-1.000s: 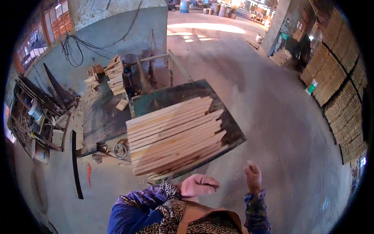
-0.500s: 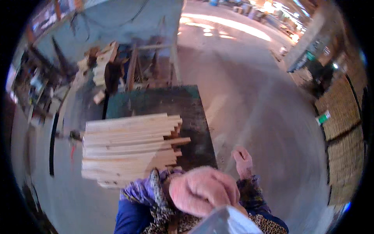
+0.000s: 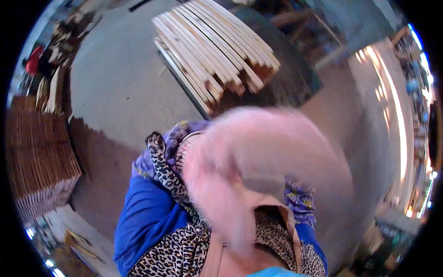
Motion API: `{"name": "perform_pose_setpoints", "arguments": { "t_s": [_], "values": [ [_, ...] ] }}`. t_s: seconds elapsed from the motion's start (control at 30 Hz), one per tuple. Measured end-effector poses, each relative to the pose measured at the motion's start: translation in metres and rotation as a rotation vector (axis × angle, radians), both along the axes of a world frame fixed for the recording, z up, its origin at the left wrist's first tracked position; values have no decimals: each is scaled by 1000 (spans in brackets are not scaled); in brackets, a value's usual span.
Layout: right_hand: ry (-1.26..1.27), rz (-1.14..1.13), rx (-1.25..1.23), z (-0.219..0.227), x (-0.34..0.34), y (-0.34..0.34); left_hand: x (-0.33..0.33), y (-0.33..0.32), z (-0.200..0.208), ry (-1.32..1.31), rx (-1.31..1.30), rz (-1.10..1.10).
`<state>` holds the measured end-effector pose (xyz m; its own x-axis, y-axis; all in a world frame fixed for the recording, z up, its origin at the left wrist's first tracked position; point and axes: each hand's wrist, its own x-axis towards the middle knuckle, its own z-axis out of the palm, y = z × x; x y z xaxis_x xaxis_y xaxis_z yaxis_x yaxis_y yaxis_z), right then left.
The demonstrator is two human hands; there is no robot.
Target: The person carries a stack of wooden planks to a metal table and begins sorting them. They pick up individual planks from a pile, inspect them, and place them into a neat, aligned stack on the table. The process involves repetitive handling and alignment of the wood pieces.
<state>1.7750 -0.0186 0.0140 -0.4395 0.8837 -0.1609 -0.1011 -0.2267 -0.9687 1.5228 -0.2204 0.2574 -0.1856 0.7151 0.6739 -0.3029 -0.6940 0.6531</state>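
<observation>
My left hand (image 3: pixel 212 171), in a pink knit glove, is raised close in front of my chest and fills the middle of the view. Motion smears it, but the thumb side points down, apart from the pink blur of fingers sweeping right. Nothing shows between them. The right sleeve (image 3: pixel 300 203), purple and flowered, ends just below that blur. My right hand itself is hidden or lost in the smear. Beyond the hands, a stack of pale wood strips (image 3: pixel 212 46) lies on a dark table (image 3: pixel 295 83), out of contact with my left hand.
A tall stack of brown ridged sheets (image 3: pixel 39 147) stands at the left. Behind it, at the far left, are wood pieces (image 3: pixel 55 90) and something red (image 3: pixel 33 61). Concrete floor (image 3: pixel 124 69) stretches between them and the table. Sunlit patches (image 3: pixel 392 111) cross the floor at the right.
The view has swung left, so the wood strips now appear higher and slanted. My left hand has gone from loosely curled to spread and blurred. My right glove, visible before, is no longer distinct.
</observation>
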Motion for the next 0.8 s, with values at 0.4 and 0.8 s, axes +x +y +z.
{"name": "perform_pose_setpoints", "arguments": {
  "t_s": [0.4, 0.8],
  "values": [
    [-28, 209, 36, 55, -300, 248, -240, 33, -197, -350, -989, 1345],
    [359, 1124, -389, -45, -558, 246, -308, 67, -258, -501, -876, 1064]
  ]
}}
